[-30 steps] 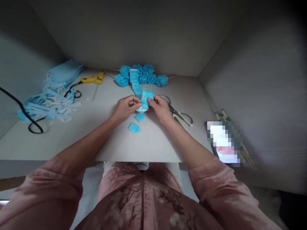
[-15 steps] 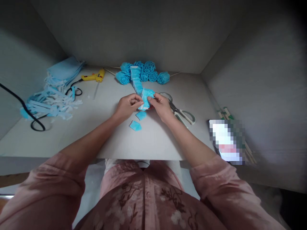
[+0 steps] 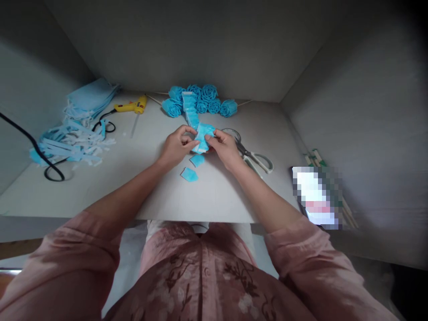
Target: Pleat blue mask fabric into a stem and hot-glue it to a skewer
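Between my two hands is a pleated blue strip (image 3: 205, 133), which looks like face mask fabric. My left hand (image 3: 179, 143) pinches its left edge with thumb and fingers. At its right edge my right hand (image 3: 224, 147) presses it between thumb and fingers. A longer pleated blue strip (image 3: 190, 111) runs from there back toward the blue fabric roses (image 3: 207, 94); I cannot tell whether the two are joined. Two small cut blue pieces (image 3: 189, 174) lie on the table just in front of my hands.
Scissors (image 3: 256, 159) and a tape roll (image 3: 232, 133) lie right of my hands. A yellow glue gun (image 3: 132, 106), folded face masks (image 3: 92, 99) and cut strips (image 3: 73, 142) are at left. A pixelated phone (image 3: 316, 196) and thin sticks (image 3: 349, 211) rest at right.
My left fingers have shifted slightly on the blue strip's left edge. The whole view has moved a little; the other things lie as before.
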`<control>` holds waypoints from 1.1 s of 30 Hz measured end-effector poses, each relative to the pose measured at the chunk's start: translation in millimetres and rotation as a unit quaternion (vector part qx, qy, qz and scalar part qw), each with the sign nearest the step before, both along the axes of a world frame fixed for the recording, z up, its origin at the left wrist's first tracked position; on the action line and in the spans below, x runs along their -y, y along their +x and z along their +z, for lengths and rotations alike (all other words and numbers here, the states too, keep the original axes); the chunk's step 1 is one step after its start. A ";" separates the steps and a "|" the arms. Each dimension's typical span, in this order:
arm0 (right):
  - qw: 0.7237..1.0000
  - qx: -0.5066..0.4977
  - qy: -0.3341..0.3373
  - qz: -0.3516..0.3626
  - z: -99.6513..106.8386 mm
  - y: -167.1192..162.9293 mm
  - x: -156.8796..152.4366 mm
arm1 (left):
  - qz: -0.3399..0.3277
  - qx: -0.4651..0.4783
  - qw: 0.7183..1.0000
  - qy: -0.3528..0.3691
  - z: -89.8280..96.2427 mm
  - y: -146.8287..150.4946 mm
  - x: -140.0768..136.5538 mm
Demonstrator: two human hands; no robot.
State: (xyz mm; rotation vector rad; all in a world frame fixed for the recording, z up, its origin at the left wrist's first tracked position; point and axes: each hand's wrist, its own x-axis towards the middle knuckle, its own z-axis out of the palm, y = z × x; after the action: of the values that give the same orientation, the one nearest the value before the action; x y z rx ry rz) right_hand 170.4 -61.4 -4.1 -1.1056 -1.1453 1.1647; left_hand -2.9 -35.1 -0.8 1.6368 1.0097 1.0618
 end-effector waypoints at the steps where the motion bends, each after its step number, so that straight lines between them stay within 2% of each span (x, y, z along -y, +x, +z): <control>1: 1.000 0.000 -0.003 0.001 0.2 -0.2 0.0 | 0.003 -0.002 1.000 0.000 -0.2 -0.2 -0.5; 6: 1.000 0.001 -0.015 0.006 0.5 -0.8 0.1 | 0.013 -0.007 1.000 -0.010 -1.2 -1.7 -2.5; 11: 1.000 -0.001 -0.001 0.015 0.0 0.3 0.3 | -0.004 0.003 0.999 -0.047 -1.2 -1.1 -1.6; 19: 0.999 0.006 0.010 0.036 -2.3 -0.3 2.0 | -0.002 0.010 0.999 -0.038 -0.7 0.2 0.3; 23: 0.999 0.000 0.017 0.039 -2.0 0.7 0.6 | -0.015 0.023 0.997 -0.066 -1.0 -0.4 -1.0; 33: 0.999 -0.026 -0.009 0.044 5.3 1.4 1.4 | -0.046 0.068 0.991 -0.106 -2.9 -3.0 -4.6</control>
State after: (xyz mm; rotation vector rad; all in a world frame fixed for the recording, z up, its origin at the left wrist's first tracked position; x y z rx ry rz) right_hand 171.8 -62.8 1.3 -1.0407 -1.1541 1.2673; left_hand -6.0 -30.4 -3.7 1.4062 0.9165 0.9559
